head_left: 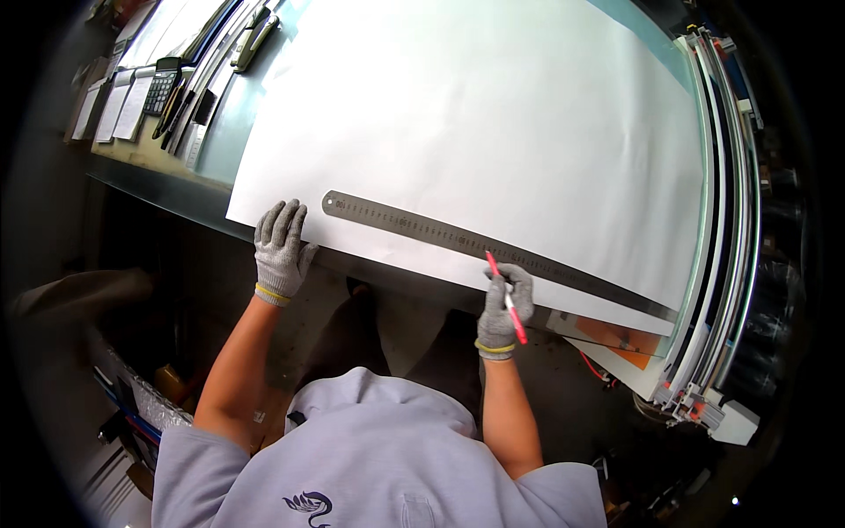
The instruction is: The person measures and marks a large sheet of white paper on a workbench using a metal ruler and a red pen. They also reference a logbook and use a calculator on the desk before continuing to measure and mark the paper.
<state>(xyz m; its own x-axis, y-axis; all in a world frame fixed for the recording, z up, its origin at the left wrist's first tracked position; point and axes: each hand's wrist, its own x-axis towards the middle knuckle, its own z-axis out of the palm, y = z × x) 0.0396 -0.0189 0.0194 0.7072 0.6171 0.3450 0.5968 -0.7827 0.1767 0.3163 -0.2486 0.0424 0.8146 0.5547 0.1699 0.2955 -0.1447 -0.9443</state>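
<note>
Grey shirt [378, 440] before a table [227, 123] bearing white paper [493, 114].
Left hand [283, 246] on the near edge, fingers together, thumb apart; right hand [495, 319] clamped on a red pen [518, 327], tip at the ruler [422, 231] lying near that edge.

A pale-blue table [226, 128] carries a large white sheet [475, 132]; left of it, a calculator [163, 85].

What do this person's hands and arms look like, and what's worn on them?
The left hand and right hand each wear a grey knitted glove with a yellow band at the cuff. The forearms are bare, with no cables visible. Short, pale lavender-grey sleeves cover the upper arms, matching the shirt.
</note>
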